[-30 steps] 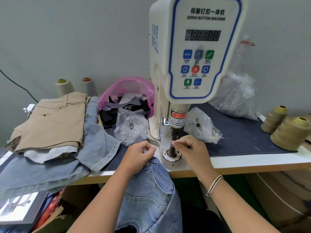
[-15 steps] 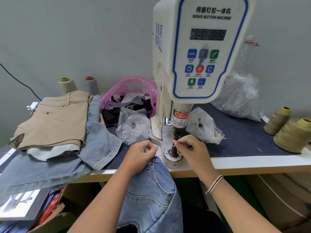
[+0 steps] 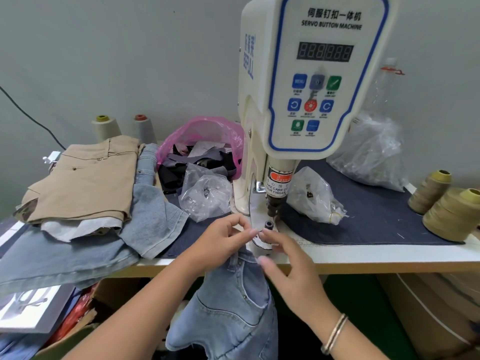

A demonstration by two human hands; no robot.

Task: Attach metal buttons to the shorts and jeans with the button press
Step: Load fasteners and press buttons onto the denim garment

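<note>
Left of the button press (image 3: 306, 100) tan shorts (image 3: 83, 178) lie stacked on the table (image 3: 363, 254), your left hand (image 3: 220, 240) pinches the jeans (image 3: 233, 302) hanging below it, their waistband hidden, your right hand (image 3: 288, 266) hovers loosely spread, against a grey wall (image 3: 104, 53).

The scene is seen from a single head-worn, wide-angle view, aimed forward and down across the front edge of the tabletop (image 3: 363, 255) toward the grey wall (image 3: 104, 61) behind its back edge. The button press (image 3: 311, 87) is viewed from close range, slightly right of centre, its panel facing the lens and its top cut off by the upper frame. No second view is given, so nothing is shared between views.
</note>
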